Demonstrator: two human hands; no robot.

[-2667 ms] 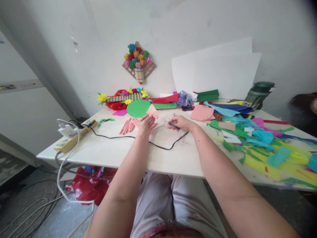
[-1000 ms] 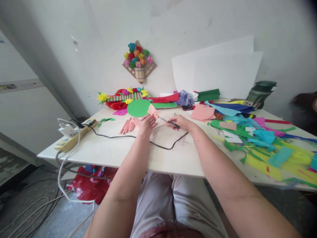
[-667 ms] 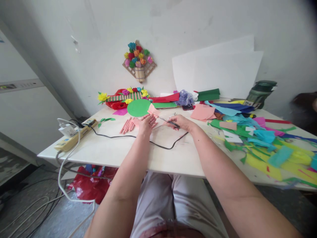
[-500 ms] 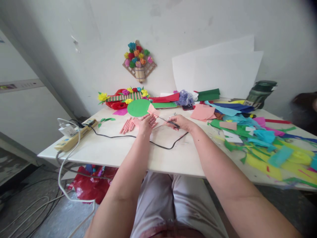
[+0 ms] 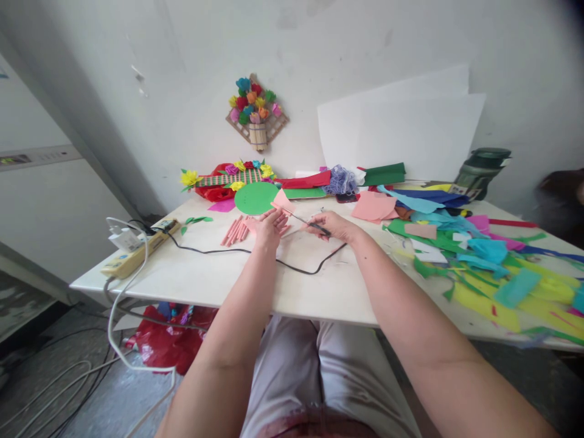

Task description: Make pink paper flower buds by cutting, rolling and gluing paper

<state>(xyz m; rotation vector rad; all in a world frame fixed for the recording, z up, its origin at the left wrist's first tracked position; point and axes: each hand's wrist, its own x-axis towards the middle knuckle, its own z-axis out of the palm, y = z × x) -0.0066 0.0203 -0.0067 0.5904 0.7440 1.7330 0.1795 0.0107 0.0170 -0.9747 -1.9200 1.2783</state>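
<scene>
Writing: none can be read; the label on the dark green jar (image 5: pixel 479 172) at the far right and the marks on the power strip (image 5: pixel 137 252) are too small to make out.
Left hand: the left hand (image 5: pixel 270 227) holds a small pink paper piece (image 5: pixel 281 201) at its fingertips, lifted above the table (image 5: pixel 237 283).
Right hand: the right hand (image 5: pixel 332 225) is closed around the dark handles of the scissors (image 5: pixel 306 222).
Paper against the grip: the scissor blades run from the right hand up and left to the lower edge of the pink paper piece, which stands just past the left fingertips; whether the blades are parted cannot be told.
Beside the left hand: a row of pink paper rolls (image 5: pixel 235 230) lies on the table to its left, and a green paper circle (image 5: pixel 255 198) lies just behind.
Cable: a black cable (image 5: pixel 292 267) runs across the table under both wrists.
Right side: a heap of coloured paper scraps (image 5: pixel 479 261) covers the table.
Back edge: paper flowers on a woven mat (image 5: pixel 230 178).
Wall: a woven flower ornament (image 5: pixel 256 114) hangs there.
</scene>
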